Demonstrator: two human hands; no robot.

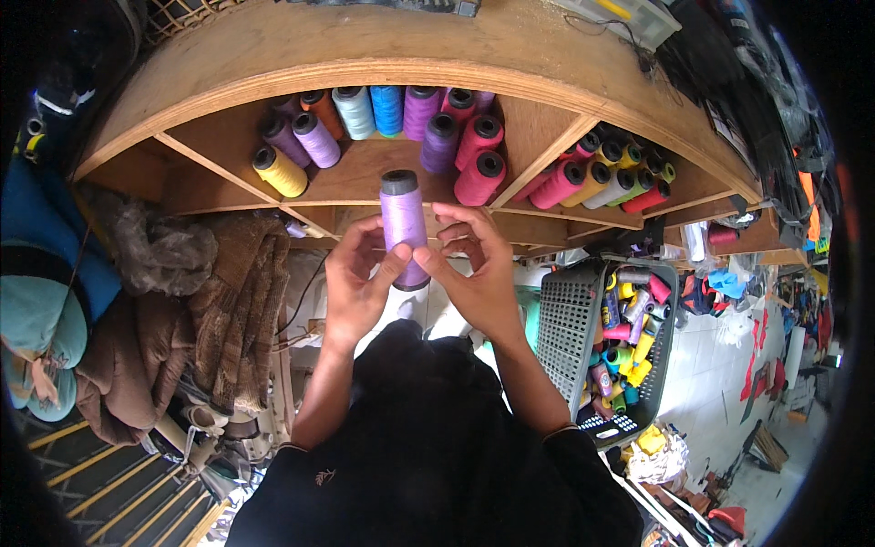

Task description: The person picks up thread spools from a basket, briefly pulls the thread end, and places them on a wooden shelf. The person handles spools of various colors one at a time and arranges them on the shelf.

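A light purple thread spool [403,223] with black ends stands nearly upright between my hands, just in front of the shelf. My left hand [360,278] is closed on its left side, thumb across the front and fingers partly hidden behind it. On the other side, my right hand [474,273] presses its thumb against the lower part of the spool, with its fingers curled beside it. Behind my hands, a shelf compartment holds a yellow spool [280,171], a lavender spool [316,139], a dark purple spool [440,144] and pink spools [479,178].
The curved wooden shelf [355,77] has dividers; its right compartment holds several spools, among them a red one [648,198]. A dark crate [567,333] full of mixed spools stands at my right. Brown cloth [232,305] and a clear plastic bag [159,242] lie at my left.
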